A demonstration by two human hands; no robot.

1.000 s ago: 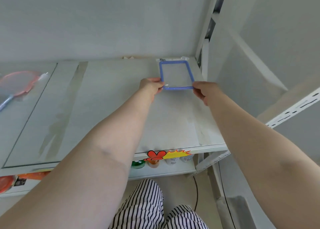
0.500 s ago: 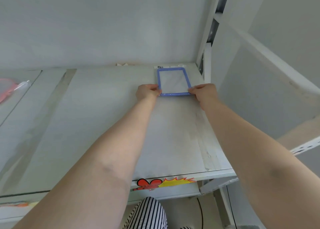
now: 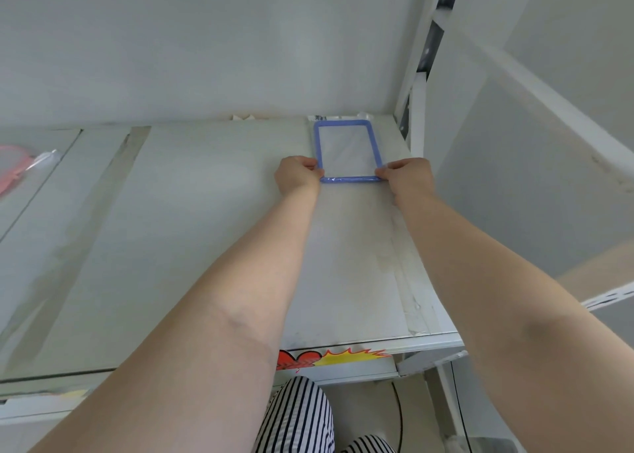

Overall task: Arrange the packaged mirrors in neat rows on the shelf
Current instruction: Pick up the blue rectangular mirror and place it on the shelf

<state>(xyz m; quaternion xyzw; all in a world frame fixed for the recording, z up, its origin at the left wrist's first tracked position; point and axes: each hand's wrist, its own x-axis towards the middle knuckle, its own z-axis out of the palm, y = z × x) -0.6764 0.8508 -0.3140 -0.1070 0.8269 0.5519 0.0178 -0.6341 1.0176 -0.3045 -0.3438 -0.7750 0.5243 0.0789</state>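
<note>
Where the striped trousers (image 3: 298,415) show at 6 o'clock, the shelf (image 3: 206,246) front edge with its red and yellow sticker (image 3: 329,358) sits just beyond. Both forearms reach toward 12 o'clock. Left hand (image 3: 296,174) and right hand (image 3: 406,174) each pinch a near corner of the blue-framed packaged mirror (image 3: 348,150), fingers curled on the frame. Versus half a second ago, mirror has slid further back: its far edge now lies just beside the rear wall, close to the upright at 1 o'clock. Judgement: back-right corner slot is essentially set; release likely next. A pink item (image 3: 13,168) lies at 9 o'clock, well apart.
</note>
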